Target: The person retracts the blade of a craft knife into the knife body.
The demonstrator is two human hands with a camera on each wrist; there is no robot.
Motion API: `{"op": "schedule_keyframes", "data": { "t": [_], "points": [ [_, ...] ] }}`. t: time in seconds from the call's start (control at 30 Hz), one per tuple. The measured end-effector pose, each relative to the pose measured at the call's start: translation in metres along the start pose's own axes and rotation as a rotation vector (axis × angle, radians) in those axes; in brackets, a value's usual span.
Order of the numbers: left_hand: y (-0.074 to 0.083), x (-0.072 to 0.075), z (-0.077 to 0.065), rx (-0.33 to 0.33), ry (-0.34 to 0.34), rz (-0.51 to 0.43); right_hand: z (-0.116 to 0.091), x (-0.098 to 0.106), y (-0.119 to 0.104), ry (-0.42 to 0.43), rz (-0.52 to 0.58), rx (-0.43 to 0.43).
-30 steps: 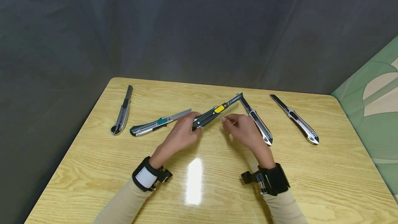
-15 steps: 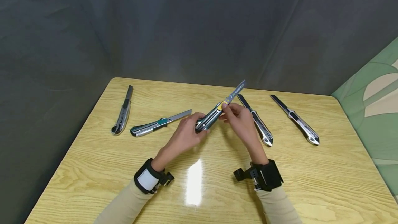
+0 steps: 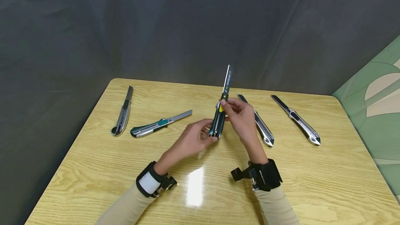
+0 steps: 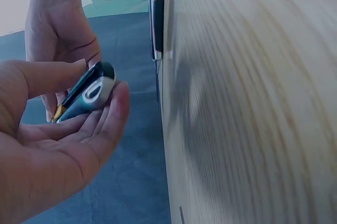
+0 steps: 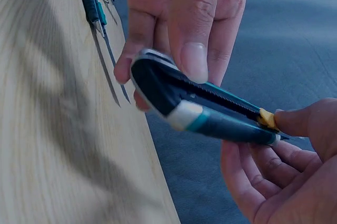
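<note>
A green and black knife (image 3: 217,123) is held up over the surface (image 3: 328,186), in front of the person, and is seen to be apart from it. Its low end is pinched by the left hand (image 3: 193,136), with the thumb on one side and the fingers on the other. The yellow slider (image 3: 221,108) near its top is pinched by the right hand (image 3: 245,119), with the thumb pressed on it. The blade (image 3: 227,81) is out and is pointed up and away, with a small lean to the right.

Four more knives are laid flat, all with their blades out. A silver knife (image 3: 122,115) is seen at the far left. Next to it, near the left hand, a knife with a green slider (image 3: 153,127) is laid at a slant. A black and silver knife (image 3: 264,128) is partly hidden by the right hand. One more like it (image 3: 301,122) is laid farther right.

Black bands (image 3: 265,175) are worn on both wrists, over tan sleeves (image 3: 276,206). A dark cloth (image 3: 200,27) is seen behind, and a green leafy picture (image 3: 382,114) at the right side.
</note>
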State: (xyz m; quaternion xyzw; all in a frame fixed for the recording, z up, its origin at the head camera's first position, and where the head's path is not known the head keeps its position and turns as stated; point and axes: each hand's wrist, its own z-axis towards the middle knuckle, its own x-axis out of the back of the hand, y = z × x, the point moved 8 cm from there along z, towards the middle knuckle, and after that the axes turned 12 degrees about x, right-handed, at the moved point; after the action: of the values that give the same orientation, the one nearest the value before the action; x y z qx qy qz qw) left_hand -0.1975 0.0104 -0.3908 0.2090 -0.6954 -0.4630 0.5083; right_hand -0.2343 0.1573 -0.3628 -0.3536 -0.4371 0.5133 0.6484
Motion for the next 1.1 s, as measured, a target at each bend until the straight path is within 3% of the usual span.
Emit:
{"op": "schedule_keyframes", "data": {
  "t": [0.4, 0.63, 0.8, 1.1],
  "points": [
    [-0.002, -0.003, 0.0, 0.009, -0.081, -0.171, -0.001, -0.001, -0.017, -0.006, -0.051, 0.031],
    [0.019, 0.008, -0.009, 0.005, -0.08, -0.216, -0.006, -0.005, -0.015, -0.079, -0.05, -0.043],
    [0.029, 0.012, -0.014, -0.012, -0.11, -0.228, -0.009, -0.01, -0.012, -0.124, -0.018, -0.102],
    [0.023, 0.016, -0.012, 0.005, -0.105, -0.209, -0.008, -0.012, -0.011, -0.084, 0.027, -0.089]
  ]
}}
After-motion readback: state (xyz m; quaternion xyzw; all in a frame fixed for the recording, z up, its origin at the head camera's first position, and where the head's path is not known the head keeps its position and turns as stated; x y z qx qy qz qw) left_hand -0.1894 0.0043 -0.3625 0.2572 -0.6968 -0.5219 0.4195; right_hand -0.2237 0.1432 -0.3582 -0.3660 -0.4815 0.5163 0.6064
